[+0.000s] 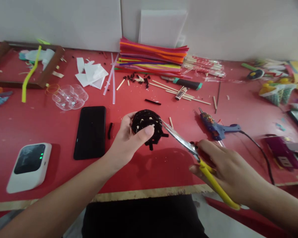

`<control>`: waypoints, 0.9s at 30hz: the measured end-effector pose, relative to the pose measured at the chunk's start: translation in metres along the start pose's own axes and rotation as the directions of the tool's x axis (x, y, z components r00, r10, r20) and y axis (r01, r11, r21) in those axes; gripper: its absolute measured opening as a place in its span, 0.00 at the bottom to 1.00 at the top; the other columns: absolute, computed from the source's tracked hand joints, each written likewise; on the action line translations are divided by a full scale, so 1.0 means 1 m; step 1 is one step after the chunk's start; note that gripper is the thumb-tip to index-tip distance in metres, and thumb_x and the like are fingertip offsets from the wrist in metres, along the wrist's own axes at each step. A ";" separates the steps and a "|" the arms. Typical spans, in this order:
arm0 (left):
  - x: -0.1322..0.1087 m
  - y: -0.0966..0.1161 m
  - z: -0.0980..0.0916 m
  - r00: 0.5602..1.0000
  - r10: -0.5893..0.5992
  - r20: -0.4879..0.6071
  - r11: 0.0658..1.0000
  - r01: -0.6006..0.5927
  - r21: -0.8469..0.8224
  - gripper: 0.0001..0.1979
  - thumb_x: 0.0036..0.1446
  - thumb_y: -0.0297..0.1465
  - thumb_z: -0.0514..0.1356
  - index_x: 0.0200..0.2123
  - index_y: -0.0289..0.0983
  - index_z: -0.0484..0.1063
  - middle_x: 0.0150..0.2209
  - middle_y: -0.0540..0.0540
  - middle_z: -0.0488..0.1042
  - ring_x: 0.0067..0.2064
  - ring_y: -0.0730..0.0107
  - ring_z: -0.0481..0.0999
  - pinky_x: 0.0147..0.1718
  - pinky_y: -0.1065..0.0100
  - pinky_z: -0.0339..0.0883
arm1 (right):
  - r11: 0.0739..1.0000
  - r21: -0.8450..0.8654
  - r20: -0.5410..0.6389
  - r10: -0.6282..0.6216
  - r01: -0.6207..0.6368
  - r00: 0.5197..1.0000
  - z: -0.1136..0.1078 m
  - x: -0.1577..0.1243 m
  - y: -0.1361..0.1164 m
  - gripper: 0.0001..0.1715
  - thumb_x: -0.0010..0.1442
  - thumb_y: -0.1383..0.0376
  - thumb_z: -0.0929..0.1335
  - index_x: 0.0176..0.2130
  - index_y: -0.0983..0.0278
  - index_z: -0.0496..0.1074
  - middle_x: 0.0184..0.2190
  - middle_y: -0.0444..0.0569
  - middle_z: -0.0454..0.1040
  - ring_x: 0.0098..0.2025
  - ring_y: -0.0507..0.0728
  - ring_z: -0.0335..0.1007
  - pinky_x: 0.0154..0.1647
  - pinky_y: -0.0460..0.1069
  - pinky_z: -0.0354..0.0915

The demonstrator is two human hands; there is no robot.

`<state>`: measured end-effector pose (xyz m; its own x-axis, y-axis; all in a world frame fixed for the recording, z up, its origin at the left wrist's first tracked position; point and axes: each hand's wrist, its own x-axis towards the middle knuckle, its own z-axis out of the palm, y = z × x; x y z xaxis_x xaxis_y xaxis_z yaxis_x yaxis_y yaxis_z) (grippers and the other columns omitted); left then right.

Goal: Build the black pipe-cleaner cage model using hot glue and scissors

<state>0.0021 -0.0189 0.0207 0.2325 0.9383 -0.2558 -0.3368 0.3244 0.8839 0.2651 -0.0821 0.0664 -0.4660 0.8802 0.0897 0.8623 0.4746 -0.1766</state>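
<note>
My left hand (pixel 130 137) grips a round black piece (pixel 147 116), fuzzy like bent pipe cleaners, with pale stick ends showing on its face. Its thumb presses on the front and short black stubs poke out at the lower right. In my right hand (pixel 225 168) is a pair of scissors (pixel 181 140) with yellow handles. The blades point up and left, their tips at the right edge of the black piece; whether they touch it I cannot tell. A short black strip (pixel 153 102) lies just behind, and another black strip (pixel 110 131) lies left of my hand.
A phone (pixel 90 132) and a white device (pixel 29 167) lie at left. To the right rests a glue gun (pixel 215 125) with its cord. Farther back are a utility knife (pixel 187 83), thin sticks (pixel 198 100), coloured pipe cleaners (pixel 151 56) and paper scraps (pixel 93 74).
</note>
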 end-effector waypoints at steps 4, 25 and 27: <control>-0.003 0.003 0.002 0.998 -0.005 0.058 0.999 0.002 0.050 0.42 0.46 0.54 0.76 0.53 0.41 0.60 0.56 0.39 0.73 0.58 0.54 0.77 0.54 0.55 0.75 | 0.995 -0.095 -0.047 -0.035 0.030 0.998 -0.003 0.002 -0.002 0.21 0.75 0.48 0.59 0.35 0.57 0.59 0.21 0.40 0.68 0.15 0.53 0.66 0.16 0.47 0.60; -0.003 0.004 0.002 0.992 0.023 0.121 0.995 -0.035 0.098 0.38 0.49 0.48 0.77 0.52 0.42 0.58 0.59 0.36 0.72 0.59 0.52 0.78 0.57 0.55 0.75 | 0.915 -0.400 -0.161 -0.119 0.046 0.980 -0.010 0.011 -0.001 0.29 0.77 0.48 0.54 0.34 0.62 0.67 0.20 0.48 0.74 0.14 0.57 0.69 0.15 0.51 0.56; -0.003 0.004 0.002 0.993 0.020 0.113 0.994 -0.032 0.105 0.40 0.49 0.46 0.77 0.54 0.42 0.57 0.60 0.37 0.71 0.59 0.52 0.78 0.57 0.56 0.75 | 0.926 -0.372 -0.152 -0.131 0.066 0.980 -0.009 0.011 0.001 0.28 0.77 0.50 0.55 0.33 0.61 0.67 0.20 0.48 0.74 0.14 0.57 0.70 0.16 0.51 0.57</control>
<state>0.0016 -0.0210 0.0256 0.3274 0.9251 -0.1923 -0.2468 0.2801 0.9277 0.2627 -0.0715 0.0764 -0.5397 0.8007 0.2600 0.8411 0.4996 0.2074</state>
